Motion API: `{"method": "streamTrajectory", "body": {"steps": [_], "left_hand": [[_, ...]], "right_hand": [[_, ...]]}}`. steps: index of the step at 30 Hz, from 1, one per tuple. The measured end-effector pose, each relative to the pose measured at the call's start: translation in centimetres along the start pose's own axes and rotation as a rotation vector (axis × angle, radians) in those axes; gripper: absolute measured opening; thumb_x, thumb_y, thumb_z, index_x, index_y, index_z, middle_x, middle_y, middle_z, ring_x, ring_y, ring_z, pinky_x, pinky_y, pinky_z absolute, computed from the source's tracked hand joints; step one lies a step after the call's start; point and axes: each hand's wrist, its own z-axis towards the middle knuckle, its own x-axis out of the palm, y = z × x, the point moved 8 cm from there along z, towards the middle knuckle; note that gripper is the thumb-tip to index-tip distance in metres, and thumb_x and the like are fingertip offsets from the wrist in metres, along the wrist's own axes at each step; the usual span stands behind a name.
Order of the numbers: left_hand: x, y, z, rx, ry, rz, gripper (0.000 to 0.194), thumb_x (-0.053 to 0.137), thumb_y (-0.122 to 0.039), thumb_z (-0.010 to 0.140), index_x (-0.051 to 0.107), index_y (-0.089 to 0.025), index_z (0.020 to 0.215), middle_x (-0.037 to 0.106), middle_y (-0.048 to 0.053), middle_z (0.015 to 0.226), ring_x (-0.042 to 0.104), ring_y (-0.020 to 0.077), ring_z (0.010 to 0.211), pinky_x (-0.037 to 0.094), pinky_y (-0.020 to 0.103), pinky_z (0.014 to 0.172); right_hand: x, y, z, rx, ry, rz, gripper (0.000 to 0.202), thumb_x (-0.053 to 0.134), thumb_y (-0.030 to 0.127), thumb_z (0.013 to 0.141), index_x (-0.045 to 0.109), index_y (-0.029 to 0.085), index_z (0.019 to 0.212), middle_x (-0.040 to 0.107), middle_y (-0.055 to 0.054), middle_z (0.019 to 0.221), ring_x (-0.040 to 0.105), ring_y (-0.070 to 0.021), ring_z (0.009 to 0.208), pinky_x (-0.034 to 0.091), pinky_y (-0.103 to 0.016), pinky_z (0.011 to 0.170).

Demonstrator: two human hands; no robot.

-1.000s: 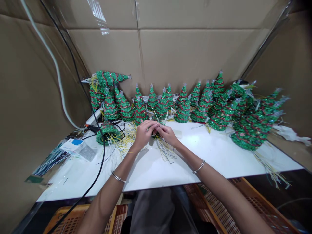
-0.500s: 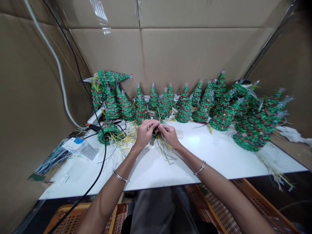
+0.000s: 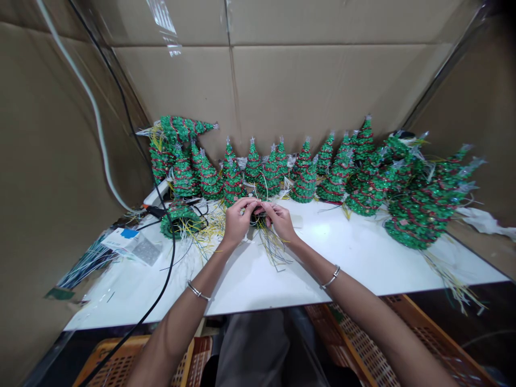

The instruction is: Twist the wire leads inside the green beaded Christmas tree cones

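My left hand and my right hand meet at the middle of the white table, fingertips pinched together on thin wires. One pale wire loops up above the fingers. Beneath my hands is a dark object, mostly hidden, from which a bundle of yellow, white and dark wires spreads toward me. Small green tinsel trees with red garlands, such as one just beyond my hands, stand in a row behind.
A tree lies on its side with its base toward me at left. Nearby are a small box, a hanging black cable and loose wires. More trees crowd the right. Orange crates sit below the white table.
The pale wire above my fingers now forms a taller loop. My fingertips have shifted slightly, and both hands stay in nearly the same place.
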Motion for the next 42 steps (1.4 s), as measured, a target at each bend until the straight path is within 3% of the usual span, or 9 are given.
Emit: {"method": "streamTrajectory", "body": {"steps": [4, 10, 20, 29, 42], "left_hand": [[0.2, 1.5, -0.1, -0.104, -0.007, -0.077, 0.022, 0.059, -0.035, 0.089, 0.075, -0.02, 0.089, 0.074, 0.006, 0.097, 0.067, 0.0197, 0.095, 0.049, 0.033, 0.092], [0.0, 2.3, -0.1, -0.163, -0.069, -0.173, 0.023, 0.063, -0.037, 0.086, 0.075, -0.018, 0.09, 0.075, 0.007, 0.099, 0.067, 0.0204, 0.098, 0.05, 0.033, 0.093], [-1.0, 3.1, -0.1, -0.254, -0.192, -0.236, 0.029, 0.065, -0.042, 0.084, 0.075, -0.016, 0.095, 0.075, 0.009, 0.102, 0.067, 0.0204, 0.097, 0.051, 0.032, 0.089], [-0.8, 3.2, -0.2, -0.275, -0.188, -0.274, 0.028, 0.065, -0.043, 0.085, 0.076, -0.018, 0.094, 0.075, 0.008, 0.102, 0.067, 0.0192, 0.096, 0.051, 0.03, 0.085], [0.4, 4.6, -0.6, -0.411, -0.14, -0.456, 0.03, 0.069, -0.047, 0.082, 0.075, -0.02, 0.092, 0.074, 0.006, 0.084, 0.067, 0.0199, 0.09, 0.053, 0.03, 0.078]], "right_hand": [[-0.2, -0.1, 0.1, 0.019, -0.048, 0.103, 0.044, 0.059, 0.058, 0.085, 0.066, 0.016, 0.096, 0.068, -0.002, 0.075, 0.041, -0.0062, 0.042, 0.03, -0.023, 0.042], [-0.3, 0.2, 0.0, -0.003, -0.071, 0.105, 0.029, 0.067, 0.047, 0.083, 0.066, 0.018, 0.087, 0.05, 0.006, 0.053, 0.038, -0.0071, 0.045, 0.028, -0.022, 0.045], [1.0, 0.4, -0.6, -0.064, 0.094, -0.075, 0.041, 0.059, 0.043, 0.089, 0.067, 0.022, 0.124, 0.045, 0.005, 0.052, 0.036, -0.0103, 0.048, 0.03, -0.025, 0.048], [1.6, 0.9, -1.0, -0.085, 0.167, -0.159, 0.044, 0.054, 0.038, 0.091, 0.063, 0.02, 0.13, 0.034, 0.005, 0.055, 0.025, -0.0092, 0.051, 0.022, -0.024, 0.047], [1.8, 0.8, -1.0, -0.068, 0.192, -0.123, 0.046, 0.054, 0.04, 0.091, 0.062, 0.018, 0.131, 0.038, 0.005, 0.057, 0.027, -0.0088, 0.05, 0.023, -0.024, 0.047]]}}
